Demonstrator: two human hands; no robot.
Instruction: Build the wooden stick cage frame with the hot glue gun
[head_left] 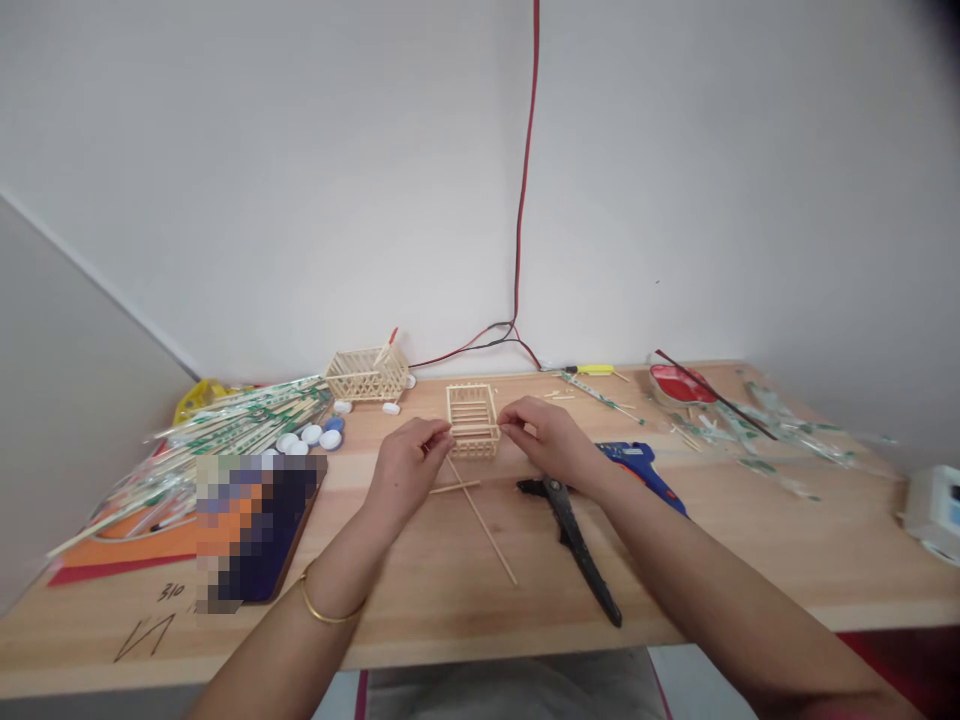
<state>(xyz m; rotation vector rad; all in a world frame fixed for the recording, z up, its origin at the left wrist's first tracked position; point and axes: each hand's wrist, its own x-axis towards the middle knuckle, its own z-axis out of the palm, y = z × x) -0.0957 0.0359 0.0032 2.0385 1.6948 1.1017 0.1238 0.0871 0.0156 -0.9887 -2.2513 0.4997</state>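
Observation:
A small open crate (472,392) built of thin wooden sticks stands on the table between my hands. My left hand (409,465) is closed in a pinch at the crate's left side. Opposite it, my right hand (546,440) pinches at the right side. A thin wooden stick seems to run across the crate between both sets of fingertips; its ends are hidden by the fingers. In front of the crate lie a long loose stick (484,527) and a shorter stick (461,488). Black-handled cutters (576,545) rest below my right hand, beside a blue glue gun (645,472).
A stick cart (367,375) with white wheels stands at the back left. Near it are white bottle caps (310,435), bundled wrapped sticks (247,425) and a phone (262,530). Plastic wrappers (787,430), a red dish (681,385) and a yellow-handled tool (595,370) lie right.

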